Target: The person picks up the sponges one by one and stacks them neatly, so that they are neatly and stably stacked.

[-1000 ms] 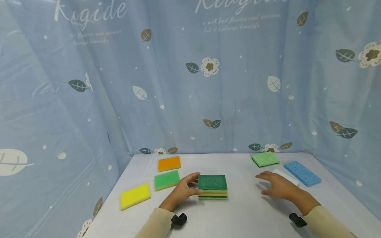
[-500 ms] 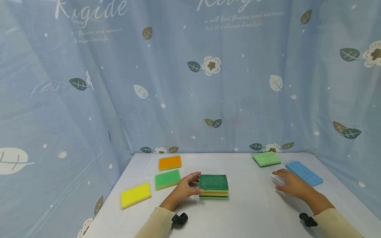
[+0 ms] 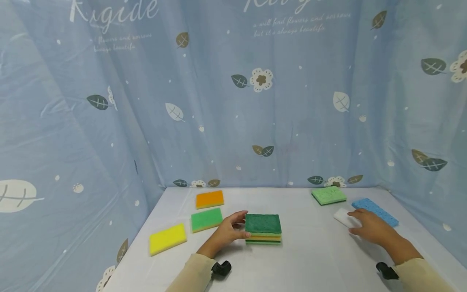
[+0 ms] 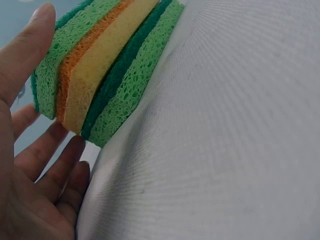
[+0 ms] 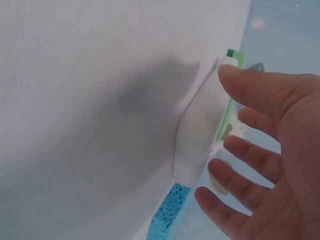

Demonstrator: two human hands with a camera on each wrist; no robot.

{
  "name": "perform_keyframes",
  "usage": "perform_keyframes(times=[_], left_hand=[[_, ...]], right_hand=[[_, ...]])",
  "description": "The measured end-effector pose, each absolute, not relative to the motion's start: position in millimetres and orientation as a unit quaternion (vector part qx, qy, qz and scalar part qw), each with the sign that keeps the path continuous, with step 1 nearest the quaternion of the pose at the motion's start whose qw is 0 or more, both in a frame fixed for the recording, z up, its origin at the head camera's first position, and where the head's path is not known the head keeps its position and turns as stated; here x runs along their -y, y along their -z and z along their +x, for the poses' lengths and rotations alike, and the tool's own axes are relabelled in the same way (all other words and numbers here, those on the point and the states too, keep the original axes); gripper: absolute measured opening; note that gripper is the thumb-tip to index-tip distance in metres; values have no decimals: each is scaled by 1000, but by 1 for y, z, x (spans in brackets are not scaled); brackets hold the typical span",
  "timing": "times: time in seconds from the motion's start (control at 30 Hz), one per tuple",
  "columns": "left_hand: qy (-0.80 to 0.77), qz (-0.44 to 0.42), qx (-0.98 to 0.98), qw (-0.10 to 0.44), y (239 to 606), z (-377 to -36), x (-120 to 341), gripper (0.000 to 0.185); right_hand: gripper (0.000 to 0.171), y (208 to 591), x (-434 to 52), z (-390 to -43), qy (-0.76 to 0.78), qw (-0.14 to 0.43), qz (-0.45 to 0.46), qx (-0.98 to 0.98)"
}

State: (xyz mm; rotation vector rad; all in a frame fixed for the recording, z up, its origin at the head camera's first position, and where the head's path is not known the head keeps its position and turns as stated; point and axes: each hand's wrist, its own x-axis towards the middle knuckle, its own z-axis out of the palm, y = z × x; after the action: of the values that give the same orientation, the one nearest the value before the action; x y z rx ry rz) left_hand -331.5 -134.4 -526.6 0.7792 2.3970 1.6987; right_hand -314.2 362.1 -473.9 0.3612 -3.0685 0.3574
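Observation:
My left hand [image 3: 228,233] holds the left end of a sponge stack [image 3: 263,224], thumb at its front corner and fingertips at the back. The left wrist view shows the stack's layers [image 4: 85,75] in light green, orange, cream and dark green, lying on the white cloth. Over at the right, my right hand [image 3: 373,229] hovers above a white sponge [image 3: 342,217] with thumb and fingers spread apart. Seen from the right wrist, the thumb [image 5: 250,87] overlaps the upper end of that sponge, and the fingers hang along its far side.
Yellow [image 3: 168,239], green [image 3: 206,220] and orange [image 3: 209,199] sponges lie separately on the left. Behind the right hand are a blue sponge [image 3: 375,211] and a light green one [image 3: 328,195]. A patterned blue curtain [image 3: 233,121] borders the table at the back and sides.
My right hand has moved rightward to the white sponge, which it covered half a second ago and which now shows beyond its fingertips. The left hand stays at the stack.

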Motion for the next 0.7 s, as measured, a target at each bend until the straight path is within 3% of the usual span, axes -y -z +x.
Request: perform_keyframes(times=[0.4,0.7], left_hand=[[-544,264,-795,47,526,-332,136,80],[-561,260,-784,51,524,-330,135,77]], right_hand=[[68,477,-369,-318,-116,-32,50,991],[65,478,-370,-319,-116,-39,56,991]])
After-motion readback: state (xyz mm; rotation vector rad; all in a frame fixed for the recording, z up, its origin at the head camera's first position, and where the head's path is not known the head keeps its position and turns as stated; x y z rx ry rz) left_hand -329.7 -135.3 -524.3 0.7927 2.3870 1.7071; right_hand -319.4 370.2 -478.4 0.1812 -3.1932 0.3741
